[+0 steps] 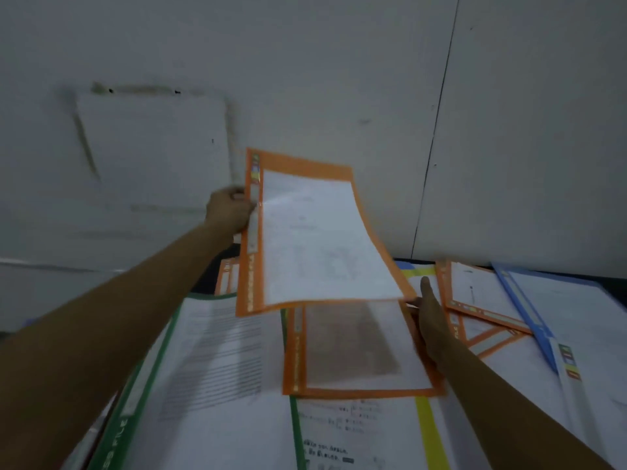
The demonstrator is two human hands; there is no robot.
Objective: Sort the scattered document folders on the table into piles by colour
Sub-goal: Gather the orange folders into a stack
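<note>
A pale wall (339, 62) fills the space beyond both hands; the dark worktop (207, 278) shows only in a small gap below the left hand, since folders cover the rest. A green folder (159, 347) lies flat under the left forearm, its printed sheet facing up. A blue folder (522, 307) lies well out to the right of the right hand, slanting away towards the wall. The raised orange folder (305, 232) hangs in the air between the two hands, above the others, its spine towards the left hand and its free side sagging down towards the right hand; a white sheet shows through its clear cover. The flat orange folder (353, 347) rests just below it, on top of other folders, its right edge beside the right hand. Two more orange folders (475, 290) overlap just right of the right hand, between it and the blue one. A yellow strip (425, 432) runs out from under the flat orange folder, beside the right forearm. The left hand (230, 212) grips the raised orange folder's spine edge with curled fingers. The right hand (429, 320) has its thumb straight up at that folder's lower corner; whether its fingers grip anything cannot be told.
</note>
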